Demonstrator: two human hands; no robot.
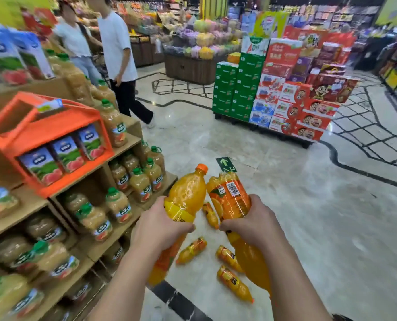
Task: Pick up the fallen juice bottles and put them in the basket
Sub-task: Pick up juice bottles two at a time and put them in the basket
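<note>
Mid-pickup: my left hand [160, 224] grips one bottle [186, 193], my right hand [254, 220] grips another [231, 195], both lifted. Four small bottles [234, 284] lie on the floor [308, 216]. No basket in view, so gotta find it next.

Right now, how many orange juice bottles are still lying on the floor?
4: one between the two held bottles, one below the left hand, two beside the right forearm. Others may be hidden.

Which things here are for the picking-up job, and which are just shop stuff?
For the job: left hand, right hand, two big orange bottles, small bottles on the floor.
Shop stuff: shelf jugs, juice cartons, stacked boxes.
</note>
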